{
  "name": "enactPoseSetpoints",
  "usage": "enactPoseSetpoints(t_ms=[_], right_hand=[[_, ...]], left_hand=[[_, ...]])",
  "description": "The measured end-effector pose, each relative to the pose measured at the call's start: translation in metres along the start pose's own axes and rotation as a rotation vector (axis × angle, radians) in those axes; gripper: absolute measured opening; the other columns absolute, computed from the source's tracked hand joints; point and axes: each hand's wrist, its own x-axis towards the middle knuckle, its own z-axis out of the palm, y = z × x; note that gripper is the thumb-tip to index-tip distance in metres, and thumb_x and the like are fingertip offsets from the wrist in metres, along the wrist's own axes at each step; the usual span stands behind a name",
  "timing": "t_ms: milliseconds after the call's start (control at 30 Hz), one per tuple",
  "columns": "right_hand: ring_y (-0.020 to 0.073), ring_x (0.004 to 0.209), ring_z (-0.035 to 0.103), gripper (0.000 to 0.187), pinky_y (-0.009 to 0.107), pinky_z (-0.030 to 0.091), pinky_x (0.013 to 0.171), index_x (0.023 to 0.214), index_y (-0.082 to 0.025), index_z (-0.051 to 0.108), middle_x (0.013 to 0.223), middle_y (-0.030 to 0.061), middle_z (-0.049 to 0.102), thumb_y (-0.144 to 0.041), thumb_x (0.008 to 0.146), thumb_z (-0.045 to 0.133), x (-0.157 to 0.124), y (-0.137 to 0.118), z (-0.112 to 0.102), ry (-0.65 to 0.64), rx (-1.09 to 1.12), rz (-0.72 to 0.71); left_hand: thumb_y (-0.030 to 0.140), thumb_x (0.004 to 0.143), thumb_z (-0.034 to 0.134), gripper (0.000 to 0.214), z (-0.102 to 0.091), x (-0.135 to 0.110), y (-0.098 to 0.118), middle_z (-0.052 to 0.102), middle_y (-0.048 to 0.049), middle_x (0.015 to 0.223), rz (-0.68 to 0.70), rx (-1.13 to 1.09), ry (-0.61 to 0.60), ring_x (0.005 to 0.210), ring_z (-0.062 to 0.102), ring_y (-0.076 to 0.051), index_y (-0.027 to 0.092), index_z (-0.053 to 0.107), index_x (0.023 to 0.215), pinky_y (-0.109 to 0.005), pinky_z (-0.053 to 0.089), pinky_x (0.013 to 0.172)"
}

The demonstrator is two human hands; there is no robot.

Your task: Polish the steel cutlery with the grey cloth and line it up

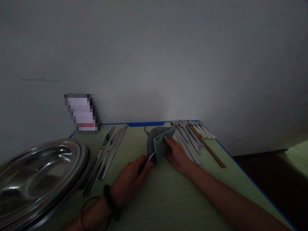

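In my left hand [134, 175], fingers closed, is the handle end of a slim metal piece of cutlery [151, 157]. Its far end goes into a folded grey-green cloth [160, 148], so its kind is hidden. My right hand [176, 154] pinches that cloth around the cutlery, thumb on the near face. Both hands are close together above the middle of the table [154, 202]. Behind the cloth a dark patterned shape [149, 138] shows on the tabletop.
Several table knives [112, 154] lie left of my hands, beside stacked oval steel trays [79, 157]. To the right are metal spoons and other cutlery [190, 141], brown chopsticks [209, 149] and white-handled cutlery [204, 131]. A blurred-out device [83, 112] leans on the wall [154, 64].
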Motion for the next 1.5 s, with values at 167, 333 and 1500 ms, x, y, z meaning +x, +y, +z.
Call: enactPoseSetpoints(t_ms=[167, 333, 1500], right_hand=[[0.0174, 0.103, 0.057, 0.02, 0.034, 0.043, 0.091, 0.089, -0.019, 0.064, 0.092, 0.0034, 0.069, -0.034, 0.078, 0.058, 0.002, 0.0, -0.001, -0.021, 0.081, 0.006], [0.0164, 0.105, 0.056, 0.025, 0.033, 0.043, 0.091, 0.093, -0.021, 0.063, 0.092, 0.003, 0.069, -0.039, 0.082, 0.051, 0.006, -0.001, -0.003, -0.043, 0.141, 0.005], [0.0178, 0.1, 0.058, 0.026, 0.033, 0.045, 0.089, 0.086, -0.02, 0.065, 0.089, 0.002, 0.069, -0.041, 0.08, 0.052, 0.007, 0.007, -0.009, 0.182, 0.125, -0.123]], left_hand=[[0.038, 0.089, 0.032, 0.029, -0.002, -0.001, 0.005, 0.063, -0.0041, 0.081, -0.008, 0.035, -0.013, 0.072, 0.059, -0.02, 0.018, 0.054, 0.091, -0.029, 0.043, 0.067], [0.038, 0.089, 0.031, 0.03, -0.003, -0.002, 0.007, 0.062, -0.0029, 0.075, 0.012, 0.077, -0.007, 0.064, 0.057, -0.018, 0.019, 0.053, 0.085, -0.028, 0.041, 0.061], [0.042, 0.087, 0.031, 0.033, -0.005, -0.002, 0.0, 0.057, 0.0005, 0.061, 0.034, 0.229, -0.074, 0.055, 0.053, -0.016, 0.02, 0.048, 0.071, -0.026, 0.034, 0.052]])
